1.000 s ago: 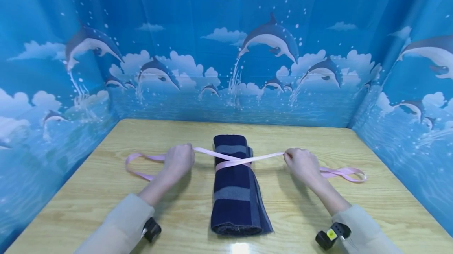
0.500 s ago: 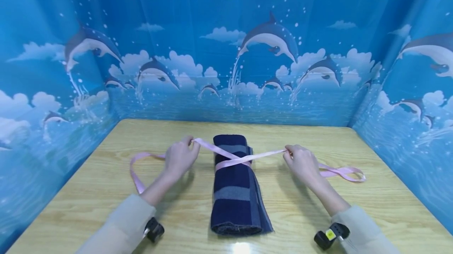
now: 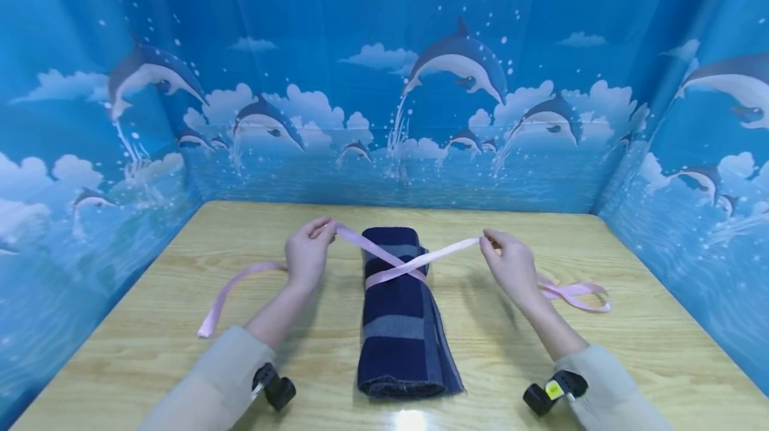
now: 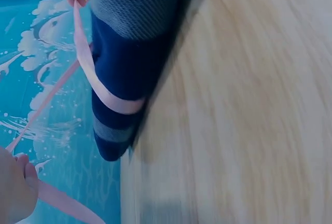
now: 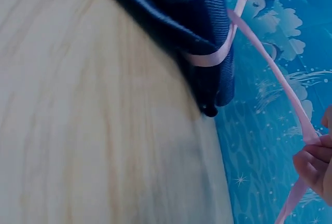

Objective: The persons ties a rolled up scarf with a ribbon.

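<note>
A rolled navy cloth (image 3: pixel 393 351) with grey stripes and a frayed edge lies lengthwise on the table. Pink ribbon (image 3: pixel 390 276) passes round its upper half, and the two ends cross on top. On the left, my left hand (image 3: pixel 308 254) pinches one end between thumb and fingers, above the table. My right hand (image 3: pixel 510 264) pinches the other end at about the same height on the right. Both stretches of ribbon slant up from the crossing to the fingers. In the right wrist view, ribbon runs into the right fingers (image 5: pixel 311 167) and hangs out below them.
A loose ribbon tail (image 3: pixel 223 297) lies left of the left forearm; a looped tail (image 3: pixel 579 294) rests by the right wrist. The wood-grain table (image 3: pixel 270 231) is enclosed by a blue dolphin-print curtain (image 3: pixel 336 104). Small black cameras (image 3: pixel 276 387) sit at both cuffs.
Both hands have risen, the left one also drifting slightly right, and the ribbon stretches slant more steeply. The left ribbon tail has slid and straightened, its end now showing.
</note>
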Demonstrator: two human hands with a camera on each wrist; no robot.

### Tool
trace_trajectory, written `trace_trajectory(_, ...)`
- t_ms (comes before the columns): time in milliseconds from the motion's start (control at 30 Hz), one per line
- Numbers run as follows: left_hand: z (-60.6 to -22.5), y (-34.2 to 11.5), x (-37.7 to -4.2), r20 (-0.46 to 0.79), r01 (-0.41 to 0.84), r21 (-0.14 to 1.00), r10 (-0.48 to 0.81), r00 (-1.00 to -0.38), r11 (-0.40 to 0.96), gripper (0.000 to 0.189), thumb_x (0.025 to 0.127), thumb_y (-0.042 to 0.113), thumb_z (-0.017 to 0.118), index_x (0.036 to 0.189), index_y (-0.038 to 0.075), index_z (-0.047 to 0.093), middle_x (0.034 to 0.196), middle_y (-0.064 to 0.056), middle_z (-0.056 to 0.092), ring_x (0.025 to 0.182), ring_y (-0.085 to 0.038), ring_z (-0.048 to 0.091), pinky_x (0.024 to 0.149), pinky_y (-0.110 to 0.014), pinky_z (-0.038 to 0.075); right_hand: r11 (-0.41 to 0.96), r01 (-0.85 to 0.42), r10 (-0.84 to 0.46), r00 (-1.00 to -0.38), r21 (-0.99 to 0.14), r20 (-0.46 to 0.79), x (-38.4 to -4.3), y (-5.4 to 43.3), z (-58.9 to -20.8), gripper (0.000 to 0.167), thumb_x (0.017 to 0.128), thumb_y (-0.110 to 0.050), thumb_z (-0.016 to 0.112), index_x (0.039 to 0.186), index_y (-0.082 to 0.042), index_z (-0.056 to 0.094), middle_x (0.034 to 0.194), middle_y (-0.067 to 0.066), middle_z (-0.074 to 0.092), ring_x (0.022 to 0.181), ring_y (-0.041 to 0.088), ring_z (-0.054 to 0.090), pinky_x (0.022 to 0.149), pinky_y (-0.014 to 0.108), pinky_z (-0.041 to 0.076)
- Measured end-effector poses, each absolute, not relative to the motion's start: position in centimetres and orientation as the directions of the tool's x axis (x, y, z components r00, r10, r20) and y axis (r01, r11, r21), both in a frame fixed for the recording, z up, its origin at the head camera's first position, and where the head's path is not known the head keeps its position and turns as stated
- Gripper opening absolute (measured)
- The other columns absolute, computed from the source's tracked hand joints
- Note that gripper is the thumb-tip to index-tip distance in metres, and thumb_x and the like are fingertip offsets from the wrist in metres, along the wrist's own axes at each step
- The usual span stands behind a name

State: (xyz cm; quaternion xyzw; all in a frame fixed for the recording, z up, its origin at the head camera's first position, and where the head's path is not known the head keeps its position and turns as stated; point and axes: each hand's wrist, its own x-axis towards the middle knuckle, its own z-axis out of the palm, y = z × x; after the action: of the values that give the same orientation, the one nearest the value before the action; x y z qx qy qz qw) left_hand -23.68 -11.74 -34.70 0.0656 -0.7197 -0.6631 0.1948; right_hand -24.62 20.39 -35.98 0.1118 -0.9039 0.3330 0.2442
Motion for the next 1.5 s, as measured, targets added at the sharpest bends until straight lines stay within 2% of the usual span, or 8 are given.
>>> trace_trajectory(167, -34.1, -11.1, -23.7, 0.162, 0.212, 0.972, -0.359, -0.919, -0.105, 0.028, 0.084, 0.006, 0.067, 0.109, -0.006, 0.064, 0.102, -0.020, 0.066, 0.078, -0.011, 0.066, 0.074, -0.023, 0.052, 0.573, -0.299, 0.099, -0.899, -0.763, 0.426, -24.8, 20.1, -35.1, 0.030, 0.093, -0.015, 0.055, 0.110, 0.009, 0.063, 0.094, 0.023, 0.067, 0.069, 0.016, 0.066, 0.058, 0.026, 0.053)
trace_trajectory(267, -34.0, -10.8, -23.9, 0.191, 0.269, 0.944, -0.351, -0.917, -0.190, 0.026, 0.081, 0.005, 0.070, 0.104, -0.007, 0.065, 0.094, -0.018, 0.068, 0.075, -0.011, 0.066, 0.074, -0.027, 0.053, 0.349, -0.274, 0.154, -0.926, -0.896, 0.343, -25.1, 20.0, -34.3, 0.030, 0.091, -0.014, 0.059, 0.109, 0.010, 0.062, 0.086, 0.011, 0.070, 0.067, 0.004, 0.063, 0.057, 0.021, 0.052)
trace_trajectory(367, -33.4, -10.5, -24.0, 0.168, 0.265, 0.933, -0.356, -0.919, -0.245, 0.024, 0.080, 0.001, 0.069, 0.102, -0.010, 0.065, 0.085, -0.013, 0.069, 0.071, -0.011, 0.065, 0.071, -0.029, 0.054, 0.067, -0.242, 0.157, -0.955, -0.968, 0.250, -25.1, 19.7, -33.4, 0.023, 0.089, -0.010, 0.062, 0.105, 0.006, 0.065, 0.079, -0.001, 0.070, 0.068, 0.004, 0.064, 0.058, 0.020, 0.052)
trace_trajectory(500, -32.2, -10.1, -23.9, 0.086, 0.204, 0.926, -0.349, -0.933, -0.317, 0.022, 0.082, -0.006, 0.063, 0.103, -0.015, 0.061, 0.075, -0.006, 0.067, 0.066, -0.010, 0.064, 0.067, -0.027, 0.054, -0.198, -0.155, 0.104, -0.985, -0.968, 0.137, -24.8, 19.3, -32.1, 0.007, 0.086, -0.008, 0.065, 0.089, -0.009, 0.071, 0.076, -0.002, 0.069, 0.065, 0.007, 0.065, 0.059, 0.019, 0.052)
trace_trajectory(567, -32.0, -10.1, -24.1, 0.067, 0.189, 0.918, -0.332, -0.941, -0.350, 0.020, 0.083, -0.008, 0.061, 0.102, -0.016, 0.060, 0.072, -0.003, 0.066, 0.063, -0.010, 0.064, 0.064, -0.025, 0.054, -0.254, -0.116, 0.077, -0.992, -0.960, 0.100, -24.7, 19.2, -31.6, 0.008, 0.086, -0.009, 0.065, 0.082, -0.014, 0.070, 0.076, 0.000, 0.069, 0.062, 0.007, 0.064, 0.060, 0.019, 0.052)
trace_trajectory(867, -31.3, -10.2, -24.0, 0.046, 0.139, 0.938, -0.281, -0.959, -0.318, 0.018, 0.084, -0.009, 0.058, 0.101, -0.015, 0.059, 0.069, -0.002, 0.064, 0.061, -0.009, 0.064, 0.066, -0.026, 0.054, -0.431, -0.044, -0.054, -0.996, -0.901, 0.074, -25.0, 18.7, -30.9, 0.011, 0.088, 0.002, 0.057, 0.081, -0.002, 0.065, 0.076, 0.010, 0.067, 0.074, 0.018, 0.068, 0.062, 0.022, 0.053)
trace_trajectory(1100, -31.1, -10.2, -23.9, 0.063, 0.133, 0.951, -0.247, -0.967, -0.280, 0.020, 0.086, -0.008, 0.056, 0.105, -0.013, 0.057, 0.079, -0.009, 0.067, 0.064, -0.008, 0.065, 0.071, -0.028, 0.054, -0.431, 0.040, -0.153, -0.988, -0.901, 0.029, -25.1, 18.7, -30.5, 0.018, 0.091, 0.002, 0.053, 0.079, -0.003, 0.065, 0.073, 0.008, 0.065, 0.063, 0.013, 0.064, 0.054, 0.020, 0.051)
trace_trajectory(1500, -30.1, -10.2, -23.8, 0.039, 0.041, 0.998, -0.048, -0.998, -0.051, 0.029, 0.090, -0.005, 0.051, 0.119, -0.008, 0.050, 0.085, -0.011, 0.060, 0.069, -0.016, 0.063, 0.078, -0.032, 0.052, 0.006, -0.045, -0.187, -0.981, -0.999, 0.043, -25.5, 18.3, -30.0, 0.006, 0.090, -0.003, 0.056, 0.095, 0.000, 0.058, 0.076, 0.002, 0.060, 0.055, 0.007, 0.049, 0.049, 0.018, 0.041)
